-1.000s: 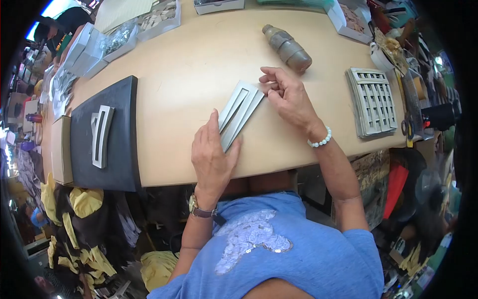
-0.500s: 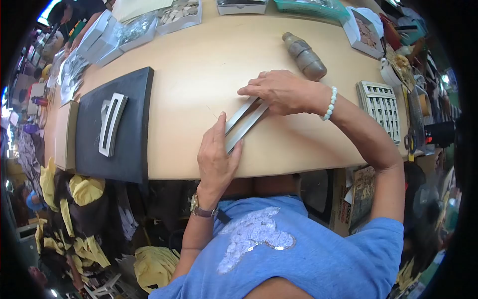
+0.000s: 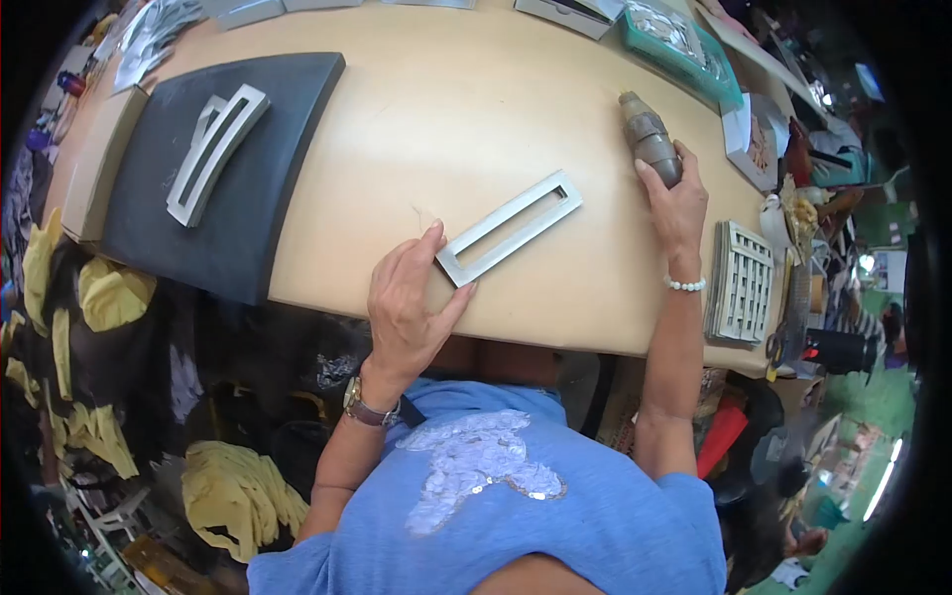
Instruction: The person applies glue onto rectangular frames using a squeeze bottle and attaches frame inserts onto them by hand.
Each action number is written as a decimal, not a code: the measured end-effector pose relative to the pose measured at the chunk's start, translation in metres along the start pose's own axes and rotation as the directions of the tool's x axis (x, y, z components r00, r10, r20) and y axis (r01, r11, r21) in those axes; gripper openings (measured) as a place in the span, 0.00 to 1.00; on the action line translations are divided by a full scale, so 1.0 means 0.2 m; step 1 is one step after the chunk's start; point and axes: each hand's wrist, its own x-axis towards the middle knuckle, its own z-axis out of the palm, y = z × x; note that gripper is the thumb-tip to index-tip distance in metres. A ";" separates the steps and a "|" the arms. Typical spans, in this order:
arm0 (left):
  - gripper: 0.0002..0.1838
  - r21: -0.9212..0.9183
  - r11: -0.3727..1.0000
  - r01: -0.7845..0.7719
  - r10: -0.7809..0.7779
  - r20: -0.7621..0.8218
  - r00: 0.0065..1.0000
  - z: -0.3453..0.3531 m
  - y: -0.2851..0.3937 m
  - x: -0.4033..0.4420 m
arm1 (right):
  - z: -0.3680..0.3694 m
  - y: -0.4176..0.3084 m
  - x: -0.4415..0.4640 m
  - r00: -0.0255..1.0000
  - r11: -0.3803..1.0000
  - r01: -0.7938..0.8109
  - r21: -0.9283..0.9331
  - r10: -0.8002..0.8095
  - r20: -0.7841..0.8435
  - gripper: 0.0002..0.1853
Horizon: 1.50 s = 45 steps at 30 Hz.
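Note:
A silvery rectangular frame with a long open slot lies slantwise on the table. My left hand holds its lower-left end, with a fingertip at one corner and the thumb at the other. Further right, my right hand is closed around the lower part of a grubby brownish bottle. The bottle lies on its side, with its narrow neck pointing away from me. Part of its base is hidden by my fingers and thumb.
A black board on the left carries more slotted frames. A stack of slotted pieces sits at the right edge. Along the far right are a green tray and a white box. A cardboard box flanks the board.
My right hand has left the frame, moved right and taken hold of the bottle. My left hand stays at the frame's near end. The view has shifted to the right.

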 end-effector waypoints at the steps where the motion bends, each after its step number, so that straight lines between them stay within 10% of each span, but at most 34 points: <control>1: 0.40 0.003 1.000 -0.006 0.006 -0.007 1.000 0.00 0.00 0.00 | 0.00 -0.01 -0.01 1.000 0.998 0.001 0.070 0.001 -0.025 0.34; 5: 0.40 -0.052 0.998 0.040 -0.043 -0.039 0.998 -0.01 0.01 0.00 | -0.09 -0.06 -0.10 0.989 0.890 0.081 0.448 -0.018 -0.144 0.28; 11: 0.41 -0.053 0.998 0.030 -0.030 -0.011 0.999 -0.02 0.00 0.00 | -0.20 -0.11 -0.30 0.970 0.333 0.205 0.920 0.060 -0.238 0.24; 18: 0.40 -0.144 0.987 0.066 -0.071 -0.029 0.997 -0.03 -0.02 -0.01 | -0.08 -0.12 -0.42 0.966 0.571 0.104 0.814 0.136 -0.219 0.21; 45: 0.40 -0.094 0.995 0.035 -0.037 -0.022 0.999 -0.02 -0.03 -0.01 | 0.02 -0.13 -0.37 0.928 0.564 0.085 0.821 0.254 -0.271 0.16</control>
